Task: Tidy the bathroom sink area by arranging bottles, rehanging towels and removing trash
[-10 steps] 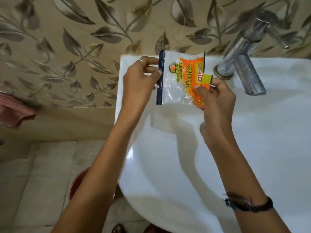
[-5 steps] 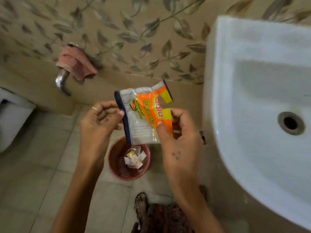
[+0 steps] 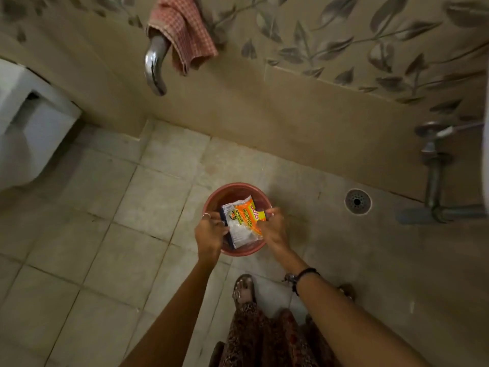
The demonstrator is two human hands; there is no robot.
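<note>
An empty scrub pad wrapper, clear plastic with an orange label and a dark blue edge, is held flat just above a small reddish-brown bin on the floor. My left hand pinches its dark blue left edge. My right hand pinches its orange right corner. The wrapper covers most of the bin's inside, so its contents are hidden. A pink checked towel hangs over a chrome wall tap at the top.
A white toilet stands at the left. Pipes and a valve run down the wall at the right, with a round floor drain beside them. My foot in a sandal stands just behind the bin on the tiled floor.
My view swung from the sink down to the floor. Both hands carried the wrapper away from the sink and lowered it over the bin.
</note>
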